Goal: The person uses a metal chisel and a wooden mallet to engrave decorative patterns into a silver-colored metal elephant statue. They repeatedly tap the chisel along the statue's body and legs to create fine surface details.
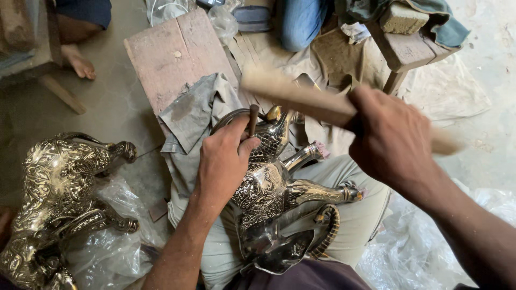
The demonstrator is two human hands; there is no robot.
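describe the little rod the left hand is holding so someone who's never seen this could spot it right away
Start at the shiny engraved metal animal figure lying across the person's lap. The left hand rests on its upper part, and from between thumb and fingers a short dark rod sticks straight up. It is thin, brownish and upright, unlike the broad, pale, blurred wooden stick in the right hand.

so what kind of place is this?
Likely a small floor-level metal craft workshop. The left hand holds a punch on an engraved metal animal figure in the lap, the right hand holds a wooden mallet, and a second brass figure lies on plastic on the concrete floor.
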